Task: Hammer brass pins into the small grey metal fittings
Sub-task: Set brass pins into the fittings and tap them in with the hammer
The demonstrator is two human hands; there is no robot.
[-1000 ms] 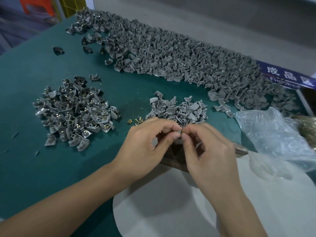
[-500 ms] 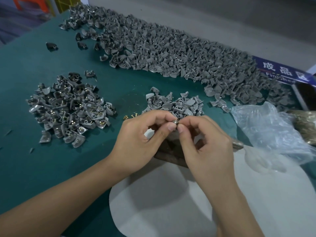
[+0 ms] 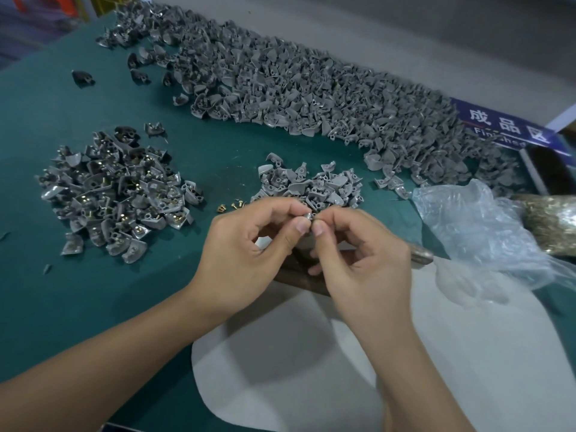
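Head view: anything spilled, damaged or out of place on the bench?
Nothing damaged. A few loose brass pins lie on the green mat beside the left hand; stray dark fittings sit apart from the big pile.

Head view, single camera, worn above my own brow.

It looks forward and steeply down over my forearms onto the green table [image 3: 78, 291]. My left hand [image 3: 246, 254] and right hand [image 3: 364, 263] sit close, near the middle of the frame. The long heap of grey fittings [image 3: 311, 88] lies along the far edge, and the blue sign [image 3: 505, 126] sits at far right. Wide lens: the table edges bow. There is no second view to overlap.
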